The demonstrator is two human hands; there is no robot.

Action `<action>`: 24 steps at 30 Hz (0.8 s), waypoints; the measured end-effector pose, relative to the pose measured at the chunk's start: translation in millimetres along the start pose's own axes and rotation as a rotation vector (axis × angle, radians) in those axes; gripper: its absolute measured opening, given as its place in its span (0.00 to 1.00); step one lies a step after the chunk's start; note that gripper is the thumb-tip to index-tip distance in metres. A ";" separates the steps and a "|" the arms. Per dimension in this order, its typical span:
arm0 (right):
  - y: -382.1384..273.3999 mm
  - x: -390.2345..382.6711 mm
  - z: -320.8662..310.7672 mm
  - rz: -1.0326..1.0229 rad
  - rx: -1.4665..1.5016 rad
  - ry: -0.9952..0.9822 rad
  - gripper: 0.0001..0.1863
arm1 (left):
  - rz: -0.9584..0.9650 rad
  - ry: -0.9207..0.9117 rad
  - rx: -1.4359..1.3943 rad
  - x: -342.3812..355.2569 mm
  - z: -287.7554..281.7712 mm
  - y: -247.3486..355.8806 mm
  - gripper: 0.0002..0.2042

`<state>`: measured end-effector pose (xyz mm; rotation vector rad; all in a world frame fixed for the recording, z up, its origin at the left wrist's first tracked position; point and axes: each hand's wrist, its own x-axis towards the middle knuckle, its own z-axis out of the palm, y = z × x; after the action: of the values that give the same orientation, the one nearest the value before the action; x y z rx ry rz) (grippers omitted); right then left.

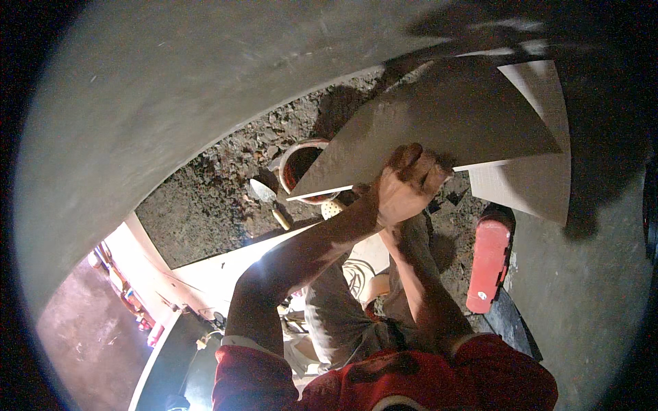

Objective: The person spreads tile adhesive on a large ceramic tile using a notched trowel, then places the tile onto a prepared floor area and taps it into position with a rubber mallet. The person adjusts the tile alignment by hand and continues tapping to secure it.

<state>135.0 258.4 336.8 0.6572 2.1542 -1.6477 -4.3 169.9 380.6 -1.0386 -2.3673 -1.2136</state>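
In the head view, the two hands (404,192) overlap at the middle of the near edge of a large thin grey panel (445,113), perhaps a tile, which spreads from them toward 12 o'clock. The fingers look curled there; how far they wrap under the edge is hidden, and I cannot tell one hand's grip from the other's.

With both hands so close together, the far corners are probably prone to swing; a wider hold, level wrists and an even lift would likely steady it. The corner at 9 o'clock partly covers a round bucket (284,163), so a knock there seems possible. A pointed trowel (262,191) lies just beyond, and a yellow spotted item (332,208) sits at 8 o'clock.

At 3 o'clock a second, paler panel (524,181) shows partly beneath the grey one in this view; contact is unclear. A red oblong object (491,264) rests between 4 and 5.

The ground (205,198) is rough, dark and crumbly, calling for careful footing. Smooth grey surfaces (171,89) curve around it, and strong light glares from 7 o'clock, leaving deep shadow at 2.
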 end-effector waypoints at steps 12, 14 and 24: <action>-32.2 -20.4 24.4 0.100 -0.121 0.243 0.14 | 0.044 -0.250 -0.129 0.9 21.8 37.4 0.21; -35.3 -24.2 25.5 0.151 -0.150 0.289 0.15 | -0.048 -0.323 -0.367 2.3 34.7 34.0 0.21; -50.4 -21.1 31.7 0.356 -0.127 0.419 0.20 | -0.556 -0.780 -0.411 -10.9 108.7 -119.1 0.25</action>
<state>124.5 213.7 380.2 1.3552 2.2169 -1.2569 -73.8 204.8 239.0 -1.1645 -3.2467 -1.7945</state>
